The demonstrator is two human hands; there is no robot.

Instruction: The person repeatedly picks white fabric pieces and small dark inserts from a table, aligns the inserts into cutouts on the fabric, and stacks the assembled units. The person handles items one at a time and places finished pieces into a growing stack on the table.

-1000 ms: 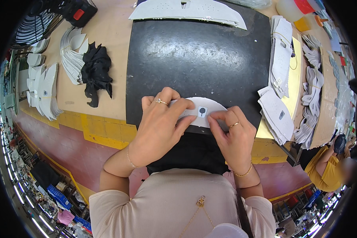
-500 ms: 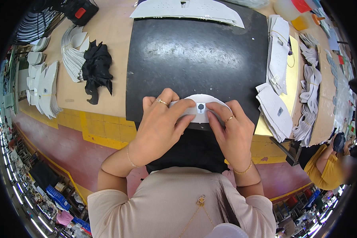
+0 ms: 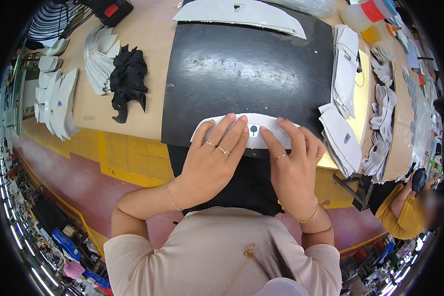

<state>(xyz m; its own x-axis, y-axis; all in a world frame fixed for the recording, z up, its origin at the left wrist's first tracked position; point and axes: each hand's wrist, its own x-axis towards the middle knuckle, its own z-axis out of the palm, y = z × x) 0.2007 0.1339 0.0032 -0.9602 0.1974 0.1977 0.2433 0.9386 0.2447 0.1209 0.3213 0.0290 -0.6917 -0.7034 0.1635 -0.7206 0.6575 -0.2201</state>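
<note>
Top [image 3: 207, 251]: pale beige, fine vertical ribbing. Left sleeve [image 3: 127, 259] and right sleeve [image 3: 323, 264]: short, same beige, ending above elbow. Necklace [image 3: 238, 273]: thin gold-coloured chain. Pendant [image 3: 250, 250]: gold-coloured, small, fine detail too small to read. Left hand [image 3: 209, 160]: two slim gold-coloured rings [image 3: 224, 151], on separate fingers. Left bracelet [image 3: 170, 196]: very fine chain. Right hand [image 3: 293, 170]: gold-coloured band [image 3: 281, 157]. Right bracelet [image 3: 309, 215]: gold-coloured chain, thicker than left. Lower garment [image 3: 246, 185]: black, kind unclear.
</note>
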